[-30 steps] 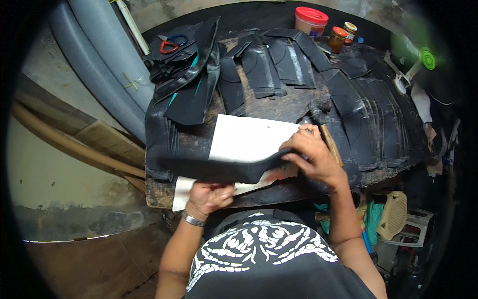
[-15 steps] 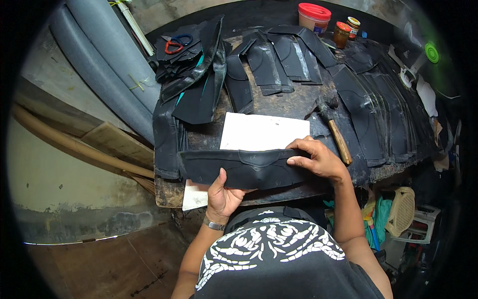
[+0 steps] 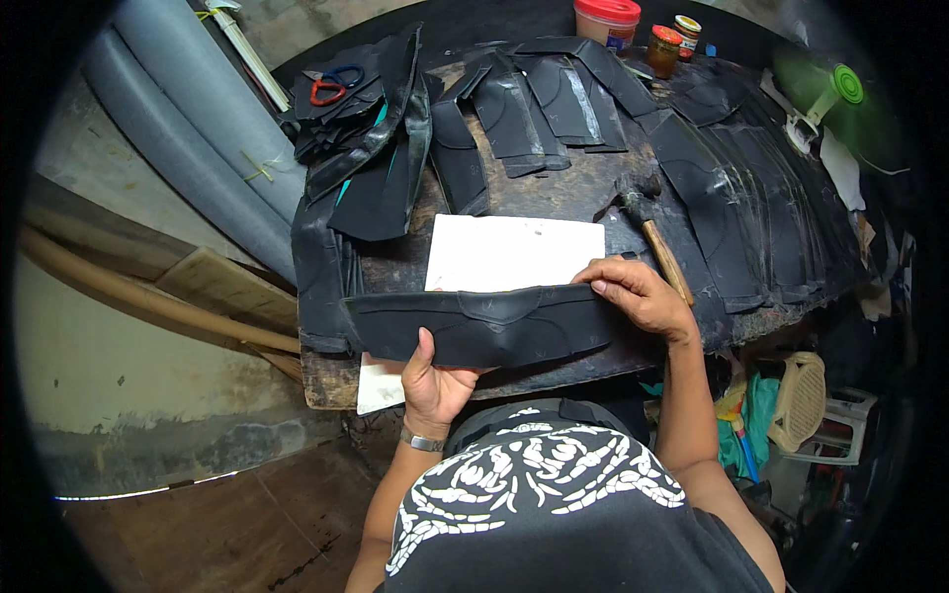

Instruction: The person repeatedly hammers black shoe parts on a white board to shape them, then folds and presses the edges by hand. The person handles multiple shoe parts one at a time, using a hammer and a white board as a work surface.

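Observation:
A long black rubber strip (image 3: 484, 324) lies across the near edge of the worn wooden worktable (image 3: 563, 193). My left hand (image 3: 431, 383) grips its lower edge from beneath, thumb on top. My right hand (image 3: 638, 294) presses down on the strip's right end with the fingers curled over it. Behind the strip rests a white sheet (image 3: 514, 252). A hammer with a wooden handle (image 3: 656, 242) lies just beyond my right hand.
Several cut black rubber pieces (image 3: 554, 94) cover the table's back and right. Red-handled scissors (image 3: 331, 87) sit far left. A red-lidded jar (image 3: 605, 20) and a small orange-lidded jar (image 3: 664, 49) stand at the back. Grey pipes (image 3: 168, 138) lean at left. A green fan (image 3: 840, 89) is at right.
The rubber strip has been flattened and pulled closer to the table's near edge. My left hand shifted up under it; my right hand slid to its right end.

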A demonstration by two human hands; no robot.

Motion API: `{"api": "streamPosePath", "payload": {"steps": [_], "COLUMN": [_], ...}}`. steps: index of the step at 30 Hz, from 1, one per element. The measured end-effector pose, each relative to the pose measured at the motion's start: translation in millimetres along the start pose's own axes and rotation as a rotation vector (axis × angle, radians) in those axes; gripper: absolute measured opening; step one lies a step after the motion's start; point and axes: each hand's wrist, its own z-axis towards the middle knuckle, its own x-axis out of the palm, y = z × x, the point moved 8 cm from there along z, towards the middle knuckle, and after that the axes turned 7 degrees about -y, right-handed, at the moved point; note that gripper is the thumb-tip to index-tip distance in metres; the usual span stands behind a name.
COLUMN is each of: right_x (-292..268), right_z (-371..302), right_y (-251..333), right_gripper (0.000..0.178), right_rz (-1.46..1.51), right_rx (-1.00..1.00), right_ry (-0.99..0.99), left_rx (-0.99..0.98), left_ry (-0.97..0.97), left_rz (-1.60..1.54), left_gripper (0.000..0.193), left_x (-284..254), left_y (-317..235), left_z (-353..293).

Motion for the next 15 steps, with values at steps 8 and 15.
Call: {"api": "streamPosePath", "payload": {"steps": [8, 15], "right_x": [-0.1, 0.3], "right_z": [-3.4, -1.9], "right_y": [4.6, -2.3], "right_gripper": [0.023, 0.023], "right_rz": [-0.053, -0.056], "right_rx": [-0.009, 0.023], "right_ry": [-0.022, -0.049], "left_rx": [0.007, 0.016], "left_ry": [-0.026, -0.053], "left_rz": [-0.043, 0.046], "left_gripper": [0.062, 0.075], "left_x": [0.7, 2.3], "left_y": [1.4, 1.4], "left_z": [1.2, -3.5]}}
